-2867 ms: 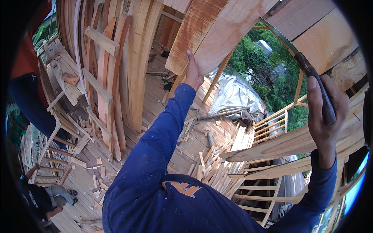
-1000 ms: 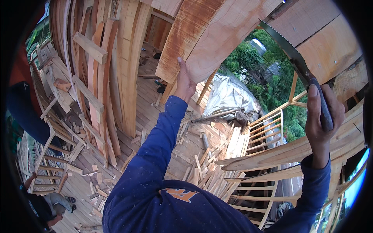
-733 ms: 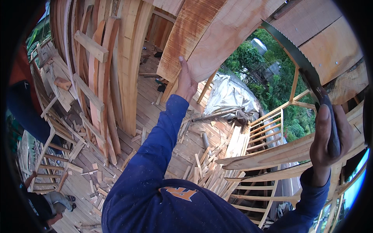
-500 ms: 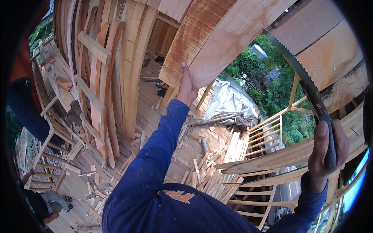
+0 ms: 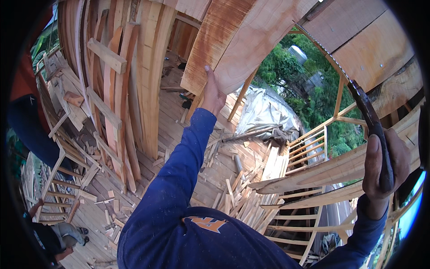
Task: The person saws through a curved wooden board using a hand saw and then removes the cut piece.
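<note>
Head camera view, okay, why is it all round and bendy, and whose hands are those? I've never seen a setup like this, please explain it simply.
There is no machine here. A person wears a wide fisheye camera on the head, looking down, so straight edges bend toward the rim. The hands are the wearer's own, bare: the left hand has its grip on the lower end of a wooden board, and the right hand holds a handsaw by its dark handle. Below, wood scraps lie on a plank floor. Another person is at lower left.
</note>
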The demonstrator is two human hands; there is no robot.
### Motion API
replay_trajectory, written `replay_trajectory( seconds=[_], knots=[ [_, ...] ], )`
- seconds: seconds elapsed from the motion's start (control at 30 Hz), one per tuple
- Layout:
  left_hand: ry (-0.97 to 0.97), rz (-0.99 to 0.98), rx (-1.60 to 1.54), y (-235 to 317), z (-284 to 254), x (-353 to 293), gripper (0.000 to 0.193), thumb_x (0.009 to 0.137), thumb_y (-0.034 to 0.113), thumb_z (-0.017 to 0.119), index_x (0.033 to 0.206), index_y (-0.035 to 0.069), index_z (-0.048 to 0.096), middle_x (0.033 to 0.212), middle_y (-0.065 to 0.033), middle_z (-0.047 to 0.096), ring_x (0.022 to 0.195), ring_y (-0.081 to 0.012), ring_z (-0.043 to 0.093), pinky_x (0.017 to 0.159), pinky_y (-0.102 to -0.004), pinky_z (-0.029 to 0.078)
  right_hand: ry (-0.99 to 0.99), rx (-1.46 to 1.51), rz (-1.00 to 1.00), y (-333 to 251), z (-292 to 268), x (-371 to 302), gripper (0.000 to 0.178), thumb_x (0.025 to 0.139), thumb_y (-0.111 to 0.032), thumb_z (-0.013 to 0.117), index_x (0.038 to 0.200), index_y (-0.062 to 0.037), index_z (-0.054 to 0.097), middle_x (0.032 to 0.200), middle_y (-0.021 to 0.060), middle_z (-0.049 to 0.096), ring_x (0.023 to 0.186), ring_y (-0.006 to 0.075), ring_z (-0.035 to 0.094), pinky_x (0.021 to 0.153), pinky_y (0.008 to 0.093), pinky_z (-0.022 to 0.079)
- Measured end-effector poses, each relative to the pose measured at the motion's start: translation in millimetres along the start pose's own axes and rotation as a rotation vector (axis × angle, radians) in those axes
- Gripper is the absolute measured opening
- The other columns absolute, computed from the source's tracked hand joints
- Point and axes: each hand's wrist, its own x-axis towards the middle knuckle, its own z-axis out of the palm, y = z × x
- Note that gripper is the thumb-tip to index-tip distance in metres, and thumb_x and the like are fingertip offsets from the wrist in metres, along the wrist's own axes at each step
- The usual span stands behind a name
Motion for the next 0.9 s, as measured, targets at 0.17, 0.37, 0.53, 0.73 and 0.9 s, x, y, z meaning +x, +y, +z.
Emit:
replay_trajectory(
  seconds=[0.17, 0.37, 0.53, 0.73, 0.9],
  knots=[
    [-0.088, 0.004, 0.002, -8, -2, 8, 0.074, 0.086, 0.062, 0.033, 0.138, 0.009, 0.025, 0.138, -0.0091, 0.035, 0.126, -0.0229, 0.037, 0.105, -0.0370, 0.029, 0.045, 0.062, 0.009, -8, 6, 19, 0.017, 0.076, -0.012, 0.065, 0.073, 0.0035, 0.058, 0.053, 0.0078, 0.045, 0.042, 0.0180, 0.042, 0.043, 0.0275, 0.030],
    [-0.009, -0.006, -0.021, 0, 2, -1, 0.075, 0.086, 0.062, 0.035, 0.137, 0.008, 0.026, 0.138, -0.0099, 0.035, 0.125, -0.0233, 0.037, 0.105, -0.0380, 0.030, -0.077, -0.088, 0.134, -24, -20, 6, 0.022, 0.077, -0.018, 0.062, 0.074, 0.0034, 0.059, 0.052, 0.0075, 0.045, 0.045, 0.0188, 0.042, 0.045, 0.0270, 0.030],
    [-0.059, -0.001, -0.019, -9, -14, 1, 0.075, 0.085, 0.062, 0.035, 0.136, 0.007, 0.026, 0.137, -0.0108, 0.036, 0.125, -0.0234, 0.038, 0.105, -0.0375, 0.031, -0.101, -0.012, 0.151, -37, -18, 7, 0.025, 0.078, -0.022, 0.062, 0.075, 0.0036, 0.060, 0.052, 0.0079, 0.043, 0.044, 0.0178, 0.041, 0.044, 0.0284, 0.030],
    [-0.085, 0.009, -0.076, -12, -4, 17, 0.081, 0.084, 0.060, 0.043, 0.135, 0.000, 0.024, 0.136, -0.0145, 0.037, 0.123, -0.0243, 0.041, 0.103, -0.0343, 0.033, -0.150, 0.103, 0.126, -29, -15, 20, 0.014, 0.079, -0.011, 0.061, 0.076, 0.0027, 0.061, 0.055, 0.0077, 0.050, 0.043, 0.0148, 0.044, 0.046, 0.0293, 0.032],
    [-0.032, 0.033, -0.035, 2, -7, 1, 0.083, 0.083, 0.061, 0.043, 0.136, 0.000, 0.023, 0.137, -0.0152, 0.036, 0.123, -0.0250, 0.041, 0.103, -0.0352, 0.034, 0.061, 0.113, -0.141, -8, 14, 22, 0.015, 0.078, -0.010, 0.062, 0.078, 0.0046, 0.061, 0.049, 0.0060, 0.043, 0.036, 0.0139, 0.040, 0.040, 0.0246, 0.028]
  ],
)
